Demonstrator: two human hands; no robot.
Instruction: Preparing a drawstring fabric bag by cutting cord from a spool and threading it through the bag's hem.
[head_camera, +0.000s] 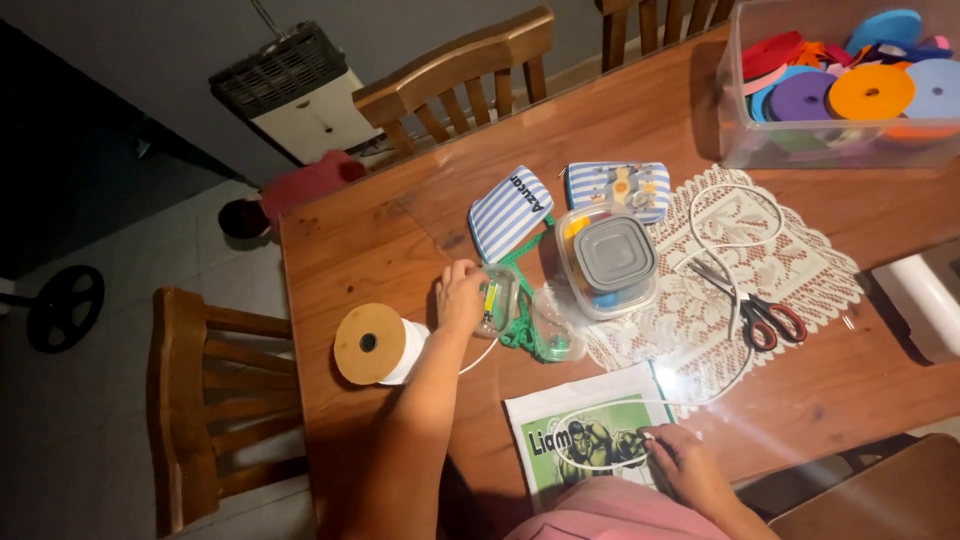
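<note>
Left hand (460, 292): fingers curled on a small clear box (497, 300).
Right hand (685, 463): pinching white cord (715, 245) on a green bag (588, 440).
Nearby: spool (372, 345), scissors (762, 312).

Glossy wooden table (400, 240), white lace doily (800, 270).

Blue and white stripes are shown on the two fabric pouches (508, 212). A grey lid is seen on the clear food container (607, 260). Red handles are borne by the scissors (765, 316). White is the lace doily (790, 265) and the cord spool (378, 345), capped with tan cardboard. Green cord (523, 320) is seen. Purple, orange, blue and red ribbon rolls (860, 85) are kept in a clear bin.
</note>
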